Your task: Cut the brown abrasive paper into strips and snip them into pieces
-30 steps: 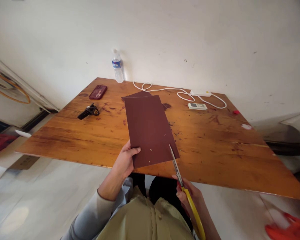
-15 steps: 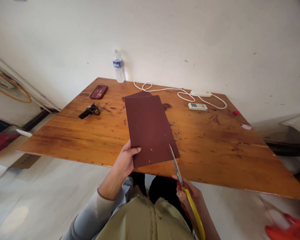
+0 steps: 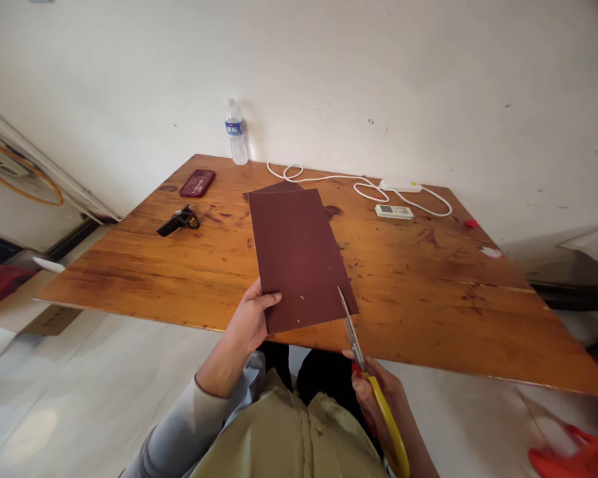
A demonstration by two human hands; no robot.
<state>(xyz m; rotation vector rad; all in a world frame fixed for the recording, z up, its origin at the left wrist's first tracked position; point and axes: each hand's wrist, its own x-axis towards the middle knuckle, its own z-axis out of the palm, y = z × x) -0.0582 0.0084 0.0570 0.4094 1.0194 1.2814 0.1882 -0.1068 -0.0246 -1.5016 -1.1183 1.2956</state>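
Observation:
A dark maroon sheet of card or stiff paper (image 3: pixel 299 259) is tilted up above the table's near edge. My left hand (image 3: pixel 252 315) pinches its lower left corner, thumb on top and fingers underneath. In my right hand (image 3: pixel 379 392) is a pair of scissors (image 3: pixel 353 328) with yellow and red handles, gripped by the handles. One blade lies over the sheet near its lower right corner, pointing away from me; the other blade is hardly visible. A few tiny pale scraps rest on the sheet. Behind it, another maroon piece (image 3: pixel 284 188) lies partly hidden on the table.
On the wooden table (image 3: pixel 453 299) are a water bottle (image 3: pixel 236 136), a red-cased phone (image 3: pixel 197 183), a black strap-like item (image 3: pixel 178 221), a white remote (image 3: pixel 393 212) and a white power strip (image 3: pixel 401 186) with its cord. Small dark scraps (image 3: pixel 353 265) lie right of the sheet.
Almost nothing differs. Both hands, the sheet and the scissors keep practically the same positions.

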